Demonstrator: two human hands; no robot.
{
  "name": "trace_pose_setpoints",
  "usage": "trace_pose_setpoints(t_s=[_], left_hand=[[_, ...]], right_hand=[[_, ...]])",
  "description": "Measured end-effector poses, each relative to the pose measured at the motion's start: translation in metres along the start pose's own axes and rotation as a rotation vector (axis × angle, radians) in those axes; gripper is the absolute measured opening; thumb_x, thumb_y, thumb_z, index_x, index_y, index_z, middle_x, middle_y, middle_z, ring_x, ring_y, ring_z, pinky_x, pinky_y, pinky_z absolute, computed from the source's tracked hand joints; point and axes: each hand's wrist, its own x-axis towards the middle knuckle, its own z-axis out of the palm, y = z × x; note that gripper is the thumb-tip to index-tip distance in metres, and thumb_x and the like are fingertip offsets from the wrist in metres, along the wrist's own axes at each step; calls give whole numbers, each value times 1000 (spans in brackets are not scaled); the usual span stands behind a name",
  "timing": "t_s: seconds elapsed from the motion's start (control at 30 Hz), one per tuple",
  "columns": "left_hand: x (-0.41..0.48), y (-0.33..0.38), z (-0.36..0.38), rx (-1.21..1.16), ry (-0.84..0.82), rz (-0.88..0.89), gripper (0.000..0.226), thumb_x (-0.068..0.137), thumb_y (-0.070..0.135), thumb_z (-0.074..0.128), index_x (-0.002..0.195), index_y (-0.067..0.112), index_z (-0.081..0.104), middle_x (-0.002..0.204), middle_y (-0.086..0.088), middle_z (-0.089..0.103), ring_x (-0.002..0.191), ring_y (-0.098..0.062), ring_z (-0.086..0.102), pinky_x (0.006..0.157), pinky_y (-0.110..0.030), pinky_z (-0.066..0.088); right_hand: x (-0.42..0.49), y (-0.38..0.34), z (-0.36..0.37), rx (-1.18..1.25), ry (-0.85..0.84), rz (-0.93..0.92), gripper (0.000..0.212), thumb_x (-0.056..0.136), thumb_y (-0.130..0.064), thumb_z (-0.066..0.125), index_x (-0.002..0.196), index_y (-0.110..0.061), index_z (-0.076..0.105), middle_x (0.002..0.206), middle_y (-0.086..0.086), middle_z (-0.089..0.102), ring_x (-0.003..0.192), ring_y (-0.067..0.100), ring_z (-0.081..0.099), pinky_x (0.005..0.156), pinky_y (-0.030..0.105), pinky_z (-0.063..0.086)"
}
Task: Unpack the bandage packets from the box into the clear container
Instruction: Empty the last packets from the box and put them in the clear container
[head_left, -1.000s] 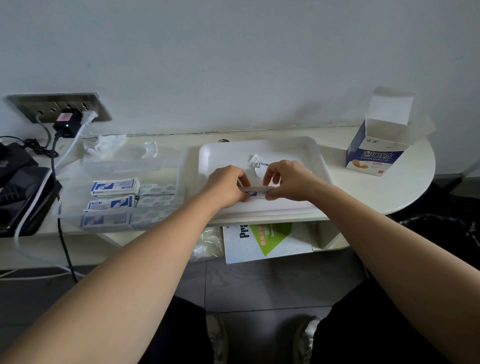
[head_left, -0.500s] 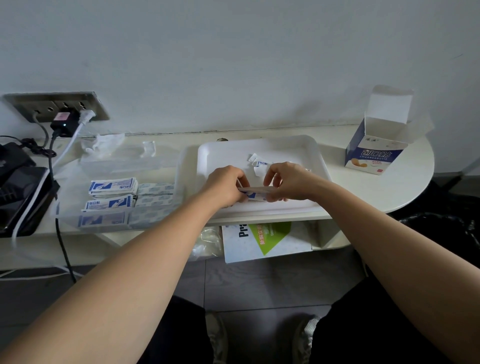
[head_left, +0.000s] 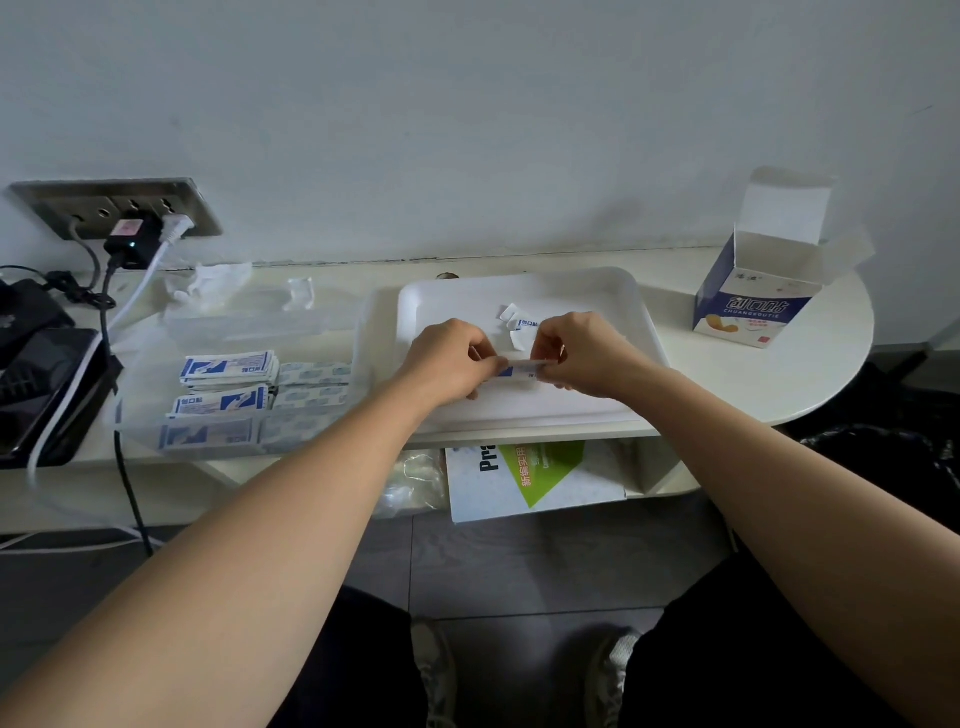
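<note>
Nearest you, grey floor tiles (head_left: 519, 561) lie below the white tray (head_left: 597, 296), and a booklet (head_left: 524, 478) sits on the shelf just under it. Over the tray's front half, your left hand (head_left: 447, 364) and right hand (head_left: 587, 358) each pinch one end of a bandage packet (head_left: 519, 370), fingers curled tight on it. Paper scraps (head_left: 519, 325) lie in the tray beyond your hands. Left of the tray, the clear container (head_left: 150, 374) holds stacked packets (head_left: 228, 369). Right of the tray, the open box (head_left: 748, 312) stands near the rounded edge of the table (head_left: 753, 379), with a stretch of tabletop between. Behind the tray rises a plain wall (head_left: 467, 130).
</note>
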Motion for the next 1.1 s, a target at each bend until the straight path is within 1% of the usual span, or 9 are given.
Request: trace_pose_setpoints(t_s=[0.1,0.2,0.33,0.47,0.57,0.67,0.87,0.97,1.1], left_hand=[[0,-5,1,8,-27,-16,12,86,28,70,77,20,65,79,-1,71,64,-19,71,54,-19,43],[1,-5,1,52,7,-4,13,85,31,70,82,18,69,74,-1,68,64,-19,67,58,-21,44],[1,0,2,170,17,25,37,93,32,56,72,3,65,69,-17,65,64,-26,56,68,-33,48],[2,-3,1,162,-17,49,18,92,23,58,89,15,74,82,-11,72,74,-26,68,77,-32,53],[3,-7,2,103,-28,15,23,92,26,59,87,10,74,79,-12,72,68,-23,70,71,-25,49],[5,-7,3,54,-33,-33,37,96,30,53,81,-1,66,73,-15,68,65,-24,70,65,-24,45],[2,-5,-9,-179,-123,-69,32,99,29,44,87,6,63,75,-13,63,62,-22,61,72,-29,51],[-8,-4,-22,-416,-182,-56,32,101,25,44,103,1,66,86,-13,63,68,-20,61,63,-24,55],[-28,-5,-38,-478,-205,-8,36,102,31,41,113,4,63,92,-14,67,70,-20,62,59,-22,53]], right_hand=[[-1,-1,0,-21,-30,-5,26,73,-5,66,62,-26,55,63,-3,61,58,16,57,62,29,51],[-1,-1,0,-14,-25,11,18,74,-4,65,66,-19,61,65,2,67,61,18,63,63,30,53],[0,-3,1,-54,-48,19,16,71,-4,66,66,-18,61,62,0,64,61,16,58,62,29,50],[0,-2,2,-50,-37,10,15,72,-5,66,67,-18,62,64,-1,65,63,15,58,64,28,49],[-1,-2,2,-54,-34,-5,23,72,-4,65,62,-23,58,61,-3,62,59,12,54,63,29,48],[0,-2,-1,-24,-39,10,20,73,-2,64,64,-20,62,66,5,70,56,11,59,67,32,55],[0,-6,-18,89,-49,-3,5,76,-4,66,75,-8,68,72,6,72,62,15,70,73,33,57],[-4,-13,-24,139,-63,-18,3,77,-3,67,77,-6,68,75,7,73,61,14,70,66,24,56],[-8,-29,-29,209,-53,-18,5,79,-7,70,76,-9,67,73,7,73,63,13,70,51,10,43]])
